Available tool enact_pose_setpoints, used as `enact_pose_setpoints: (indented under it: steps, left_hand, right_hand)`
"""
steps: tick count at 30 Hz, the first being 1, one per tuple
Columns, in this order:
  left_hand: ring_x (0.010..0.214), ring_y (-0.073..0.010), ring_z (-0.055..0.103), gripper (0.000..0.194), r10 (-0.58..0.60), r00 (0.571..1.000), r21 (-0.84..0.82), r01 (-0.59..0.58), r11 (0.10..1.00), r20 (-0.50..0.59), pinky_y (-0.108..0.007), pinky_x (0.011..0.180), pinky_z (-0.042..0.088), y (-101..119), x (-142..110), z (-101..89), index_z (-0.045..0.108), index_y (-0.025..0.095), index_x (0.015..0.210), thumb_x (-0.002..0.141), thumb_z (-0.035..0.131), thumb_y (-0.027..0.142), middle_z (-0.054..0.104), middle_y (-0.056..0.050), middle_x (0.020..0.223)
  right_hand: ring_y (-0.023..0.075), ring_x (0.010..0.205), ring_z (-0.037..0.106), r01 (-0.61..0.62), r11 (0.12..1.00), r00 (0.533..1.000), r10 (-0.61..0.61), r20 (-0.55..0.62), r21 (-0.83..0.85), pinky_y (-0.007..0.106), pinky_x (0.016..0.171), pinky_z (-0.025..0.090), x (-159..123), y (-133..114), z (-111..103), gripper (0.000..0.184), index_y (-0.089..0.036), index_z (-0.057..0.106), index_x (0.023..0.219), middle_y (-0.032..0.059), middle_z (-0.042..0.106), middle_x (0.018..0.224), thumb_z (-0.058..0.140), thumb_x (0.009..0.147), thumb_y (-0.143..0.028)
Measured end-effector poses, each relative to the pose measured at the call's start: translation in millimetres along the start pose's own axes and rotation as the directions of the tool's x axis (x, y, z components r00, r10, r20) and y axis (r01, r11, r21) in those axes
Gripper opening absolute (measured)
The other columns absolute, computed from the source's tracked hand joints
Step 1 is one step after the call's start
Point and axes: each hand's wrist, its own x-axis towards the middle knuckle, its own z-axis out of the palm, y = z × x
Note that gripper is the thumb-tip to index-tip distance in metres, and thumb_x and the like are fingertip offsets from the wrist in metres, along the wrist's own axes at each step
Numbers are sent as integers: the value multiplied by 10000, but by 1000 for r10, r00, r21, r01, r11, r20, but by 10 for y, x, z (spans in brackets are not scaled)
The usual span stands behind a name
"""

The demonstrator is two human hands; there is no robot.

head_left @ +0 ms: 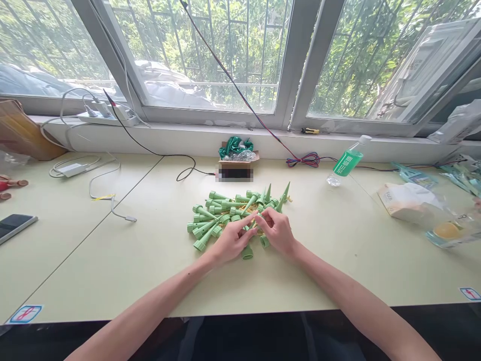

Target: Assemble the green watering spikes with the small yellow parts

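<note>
A heap of several green plastic cone spikes (225, 210) lies in the middle of the pale table (150, 260), with some thin yellow pieces among them. My left hand (233, 239) and my right hand (277, 229) meet at the near edge of the heap, fingertips pinched together around one small green piece between them. One loose green spike (247, 251) lies just under my left hand. Exactly how the pinched piece is held is hidden by my fingers.
A small cardboard box (237, 165) with green material stands behind the heap. A water bottle (345, 163) lies at the right back, bags and a tissue pack (408, 200) farther right. Cables, a charger (73, 169) and a phone (15, 225) sit at the left.
</note>
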Motion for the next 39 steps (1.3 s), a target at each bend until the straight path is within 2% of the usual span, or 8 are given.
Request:
enact_pose_setpoints:
  steps: [6,13,19,23,26,32,39]
  left_hand:
    - [500,-78,299,522,24,1000,38,-24,999,-15,-185,439,295,17,0,-6,512,139,1437,961,484,351,367,63,565]
    - [491,-74,317,520,26,999,36,-26,999,-21,-183,433,308,16,4,-7,520,150,1432,968,479,381,428,51,587]
    - [468,-46,328,582,-26,1000,-79,26,997,2,-183,403,296,2,5,-17,500,182,1450,938,537,456,553,9,757]
    - [473,-51,373,585,-77,997,-209,81,975,24,-184,422,319,-28,4,-22,481,158,1467,975,475,475,534,5,706]
    - [454,-44,374,605,-110,993,-280,118,953,43,-179,406,290,-15,12,-24,480,151,1467,965,501,487,512,11,686]
    - [428,-24,372,618,-125,990,-367,141,919,67,-174,380,274,51,30,-34,497,167,1453,929,570,487,541,6,747]
    - [421,-15,377,602,-115,991,-391,134,911,73,-168,379,286,46,24,-45,512,173,1438,919,595,469,519,17,752]
  right_hand:
    - [96,483,332,-22,999,1000,22,14,26,242,483,297,7,-22,-2,389,-216,454,719,-71,349,535,525,940,-528]
    - [93,483,331,-27,999,999,26,18,41,242,487,295,2,-21,-1,381,-211,459,724,-73,348,534,532,938,-517]
    - [96,495,365,-38,999,998,36,47,37,231,483,319,-3,-2,-8,400,-210,475,735,-58,405,555,514,942,-550]
    - [107,492,411,-54,998,997,51,59,45,237,490,370,-8,27,-4,411,-212,506,756,-49,435,552,494,946,-577]
    - [112,489,429,-63,996,996,60,64,60,244,500,398,-11,42,1,414,-216,505,757,-51,431,544,500,939,-587]
    - [98,487,377,-43,998,998,41,44,39,241,492,336,-5,21,-3,405,-210,481,719,-57,419,542,522,940,-547]
    - [89,485,350,-29,999,999,27,36,37,236,500,302,-4,-5,-7,397,-208,451,706,-66,398,533,527,943,-517]
